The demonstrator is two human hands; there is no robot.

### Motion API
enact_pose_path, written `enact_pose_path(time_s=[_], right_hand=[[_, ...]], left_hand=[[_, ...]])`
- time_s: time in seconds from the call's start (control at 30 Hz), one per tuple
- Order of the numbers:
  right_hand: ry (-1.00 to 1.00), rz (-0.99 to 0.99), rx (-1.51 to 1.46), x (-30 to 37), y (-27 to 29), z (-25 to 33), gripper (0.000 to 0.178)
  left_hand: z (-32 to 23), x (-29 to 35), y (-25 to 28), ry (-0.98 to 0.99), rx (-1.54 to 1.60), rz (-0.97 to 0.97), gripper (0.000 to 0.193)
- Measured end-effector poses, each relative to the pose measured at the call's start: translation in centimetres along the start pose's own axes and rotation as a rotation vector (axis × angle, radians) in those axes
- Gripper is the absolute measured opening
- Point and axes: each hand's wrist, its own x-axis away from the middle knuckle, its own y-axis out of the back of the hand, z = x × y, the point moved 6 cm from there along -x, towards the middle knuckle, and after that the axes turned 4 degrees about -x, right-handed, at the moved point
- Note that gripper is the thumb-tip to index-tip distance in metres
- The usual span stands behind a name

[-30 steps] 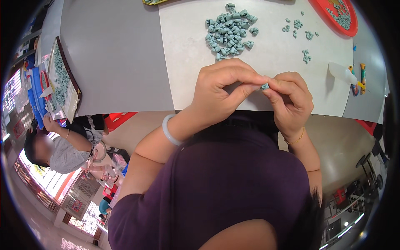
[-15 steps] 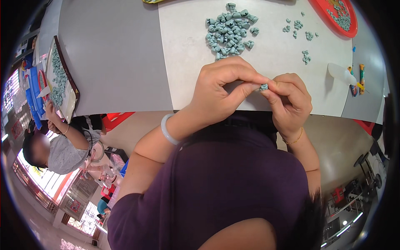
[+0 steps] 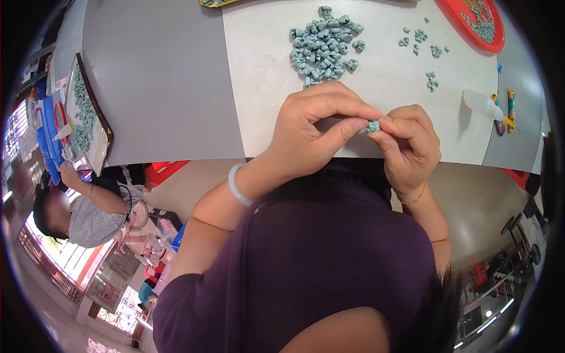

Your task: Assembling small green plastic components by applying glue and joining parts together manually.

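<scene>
- While both hands are meeting above the near edge of the white tabletop sheet (image 3: 259, 112), the left hand (image 3: 312, 126) is pinching a small blue-green moulded piece (image 3: 373, 126) between thumb and forefinger.
- The right hand (image 3: 414, 135) is gripping the same piece from the right, its thumb and forefinger pressing together; the fingertips are partly hiding it.
- Beyond the left hand, a pile of larger blue-green pieces (image 3: 322, 50) is lying on the sheet; the knuckles are coming close to its near edge, and whether they are touching it cannot be told.
- Farther right, small clusters of blue-green bits (image 3: 420, 36) are lying scattered.
- At the far right, a red tray (image 3: 499, 44) is holding more bits.
- To the right of the hands, a white squeeze bottle (image 3: 479, 103) with a yellow tip is sitting beside a colourful tube (image 3: 511, 106).
- At the far left, a co-worker (image 3: 97, 220) is reaching toward a dark-rimmed tray (image 3: 107, 126) of blue-green pieces.
</scene>
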Motion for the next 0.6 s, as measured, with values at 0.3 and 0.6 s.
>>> enact_pose_path(time_s=[0.3, 0.6], right_hand=[[0.004, -0.039, -0.037, 0.17, 0.31, -0.14, 0.021], [-0.007, -0.057, -0.052, 0.19, 0.29, -0.23, 0.022]], left_hand=[[0.03, 0.13, -0.28, 0.016, 0.037, 0.040, 0.025], [-0.06, 0.09, -0.24, 0.007, 0.026, 0.055, 0.028]])
